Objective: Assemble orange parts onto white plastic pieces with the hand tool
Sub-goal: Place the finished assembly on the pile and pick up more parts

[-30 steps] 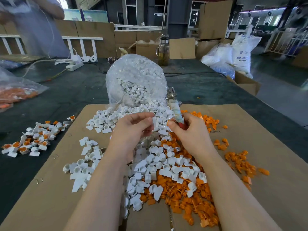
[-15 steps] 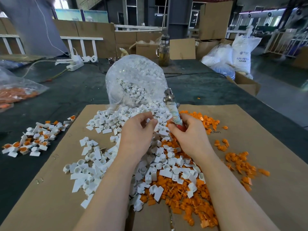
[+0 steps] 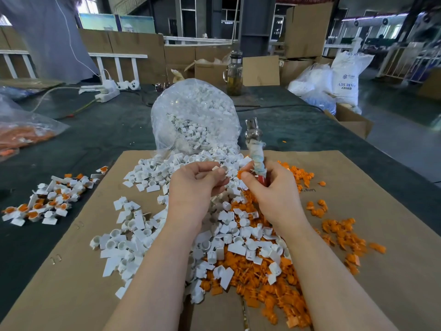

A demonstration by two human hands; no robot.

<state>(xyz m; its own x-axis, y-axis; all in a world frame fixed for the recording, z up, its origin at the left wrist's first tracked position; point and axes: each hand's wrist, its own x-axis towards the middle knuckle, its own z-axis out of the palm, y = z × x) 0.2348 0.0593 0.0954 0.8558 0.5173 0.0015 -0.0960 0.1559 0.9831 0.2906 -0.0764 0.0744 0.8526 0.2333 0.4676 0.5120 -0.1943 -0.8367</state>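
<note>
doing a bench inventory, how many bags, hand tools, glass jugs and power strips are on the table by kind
clear plastic bags of white plastic pieces: 1
clear plastic bags of orange parts: 1
cloth-wrapped hand tools, gripped in the right hand: 1
glass jugs: 1
white power strips: 1
total: 5

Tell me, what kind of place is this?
Probably a factory or warehouse floor used for hand assembly: stacked cardboard boxes, a sack marked ABS resin, and heaps of white plastic pieces and orange parts on a worktable.
</note>
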